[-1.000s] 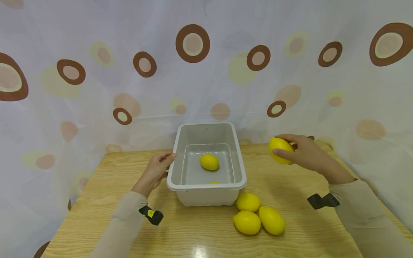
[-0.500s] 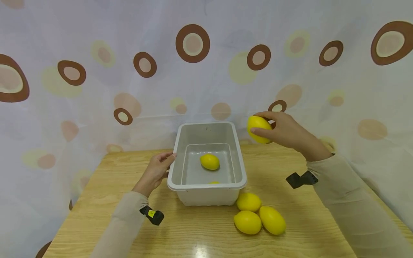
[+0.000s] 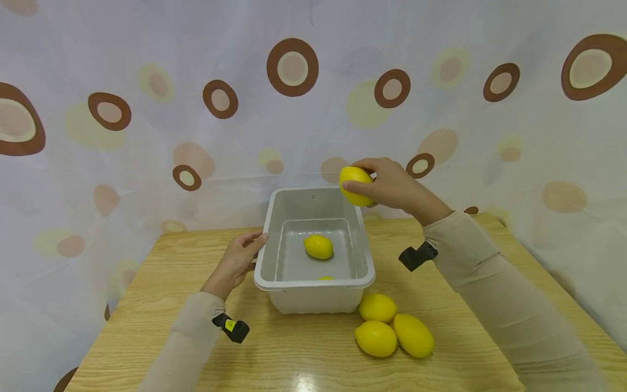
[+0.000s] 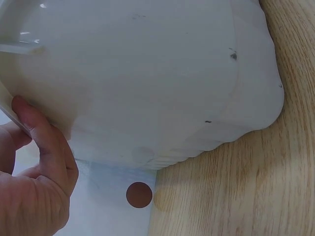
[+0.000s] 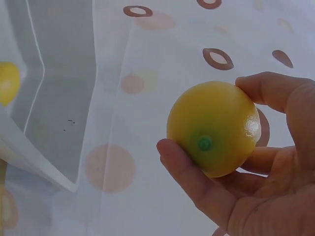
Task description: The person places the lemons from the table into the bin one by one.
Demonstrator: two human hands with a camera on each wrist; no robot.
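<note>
My left hand (image 3: 235, 263) grips the bin (image 3: 315, 299), likely steadying it; my right hand (image 3: 389, 186) pinches a lemon (image 3: 352, 175) high, perhaps to clear the rim (image 3: 289, 285).

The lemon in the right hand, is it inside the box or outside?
Outside: the right hand grips the lemon, and the right wrist view shows it apart from the box.

The left arm (image 3: 178, 345) reaches forward and inward, the left hand (image 3: 237, 261) low and pinching, fingers (image 4: 51, 147) bent. The right arm (image 3: 499, 283) slants in from the lower right, bare at the wrist (image 3: 431, 208); the right hand (image 3: 392, 186) is held higher than the left and grips, thumb (image 5: 184, 172) nearer the body, index finger (image 5: 268, 88) over the top
</note>
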